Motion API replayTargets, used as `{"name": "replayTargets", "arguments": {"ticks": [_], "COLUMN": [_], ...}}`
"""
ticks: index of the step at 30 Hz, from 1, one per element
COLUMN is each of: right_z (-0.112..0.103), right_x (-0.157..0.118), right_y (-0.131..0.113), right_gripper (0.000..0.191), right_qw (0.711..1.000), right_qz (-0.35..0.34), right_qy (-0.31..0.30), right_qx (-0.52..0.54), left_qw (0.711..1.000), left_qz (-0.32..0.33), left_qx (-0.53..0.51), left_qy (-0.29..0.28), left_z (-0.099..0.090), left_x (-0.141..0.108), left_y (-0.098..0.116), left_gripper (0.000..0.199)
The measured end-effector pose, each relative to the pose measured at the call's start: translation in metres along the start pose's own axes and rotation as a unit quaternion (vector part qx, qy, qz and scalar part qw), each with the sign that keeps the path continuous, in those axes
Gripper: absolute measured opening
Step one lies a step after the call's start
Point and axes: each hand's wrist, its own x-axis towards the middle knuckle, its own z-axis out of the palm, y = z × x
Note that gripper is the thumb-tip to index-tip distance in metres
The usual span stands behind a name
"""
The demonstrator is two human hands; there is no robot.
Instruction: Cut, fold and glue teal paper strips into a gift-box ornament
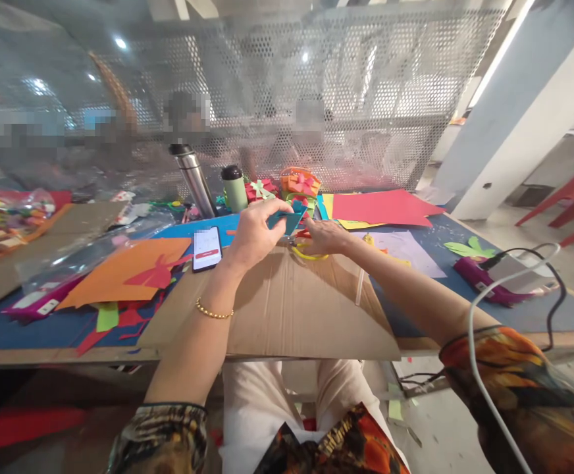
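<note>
My left hand [257, 234] is closed, pinching a folded piece of blue paper [293, 222] between thumb and fingers above the cardboard's far edge. Close by on the right, my right hand [325, 236] reaches low with its fingers apart. Yellow-handled scissors [311, 255] lie under its fingers; whether the hand touches them I cannot tell. Something small and red-orange [303, 233] shows between the two hands, partly hidden by the fingers. Both forearms pass over a brown cardboard sheet [287, 309].
A phone [207, 249] lies left of my left hand. Behind stand a steel flask [194, 181], a green bottle [234, 189] and an orange paper basket [301, 181]. Red sheets [380, 207] lie back right. A white cable [477, 355] hangs from a purple power strip [484, 283] near my right arm.
</note>
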Motion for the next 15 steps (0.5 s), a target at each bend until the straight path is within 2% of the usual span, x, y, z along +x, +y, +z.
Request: {"name": "replayTargets", "arguments": {"ticks": [7, 9, 11, 13, 14, 15], "right_z": [-0.027, -0.039, -0.050, -0.058, -0.061, -0.063], "right_x": [-0.025, -0.035, -0.046, -0.058, -0.063, -0.068], "right_y": [0.015, 0.020, 0.023, 0.024, 0.023, 0.022], "right_gripper": [0.036, 0.029, 0.021, 0.013, 0.015, 0.021], "right_qw": [0.994, 0.984, 0.945, 0.875, 0.848, 0.837], "right_qz": [0.031, 0.032, 0.011, -0.022, -0.035, -0.042], "right_qy": [0.025, 0.038, 0.062, 0.074, 0.072, 0.068], "right_qx": [0.098, 0.170, 0.321, 0.479, 0.525, 0.541], "left_qw": [0.998, 0.998, 0.999, 1.000, 1.000, 1.000], "left_qz": [-0.035, -0.035, -0.031, -0.021, -0.016, -0.011], "left_qx": [-0.053, -0.055, -0.039, -0.014, 0.000, 0.014], "left_qy": [0.024, 0.019, 0.007, -0.007, -0.011, -0.014], "left_z": [0.001, 0.001, 0.002, 0.002, 0.003, 0.003], "left_x": [0.001, 0.000, -0.001, -0.002, -0.002, -0.003], "left_y": [-0.003, -0.003, -0.005, -0.007, -0.010, -0.012], "left_gripper": [0.015, 0.015, 0.016, 0.019, 0.020, 0.021]}}
